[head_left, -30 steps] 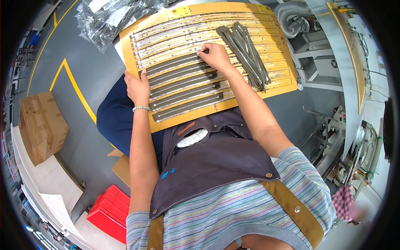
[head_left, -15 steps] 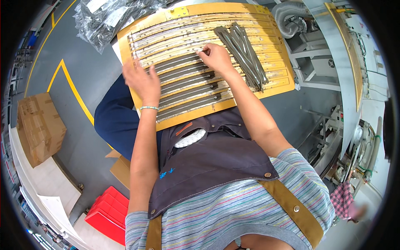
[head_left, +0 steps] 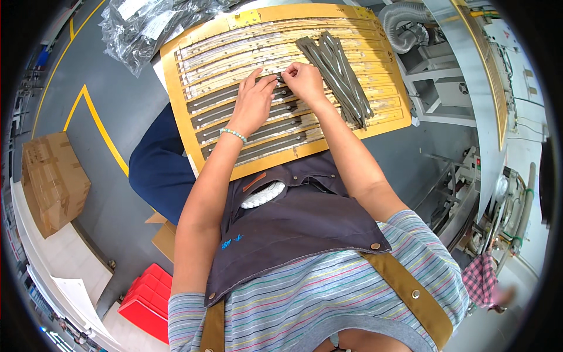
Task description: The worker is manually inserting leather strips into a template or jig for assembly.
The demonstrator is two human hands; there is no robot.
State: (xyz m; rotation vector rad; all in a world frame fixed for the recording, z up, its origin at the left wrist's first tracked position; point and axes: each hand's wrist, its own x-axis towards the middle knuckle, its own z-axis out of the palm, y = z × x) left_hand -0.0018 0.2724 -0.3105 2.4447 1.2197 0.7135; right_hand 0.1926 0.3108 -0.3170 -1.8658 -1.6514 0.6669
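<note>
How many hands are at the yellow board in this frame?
2: the left hand over the laid dark strips, and the right hand just beside it, nearer the loose dark strip pile on the yellow board. Neither is hidden.

Yellow board (head_left: 328,10) with rows of dark strips (head_left: 214,115), plus a loose pile (head_left: 340,76)

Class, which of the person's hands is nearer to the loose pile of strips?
Right. The right hand is just left of the pile; the left hand is farther left, over the laid strips.
</note>
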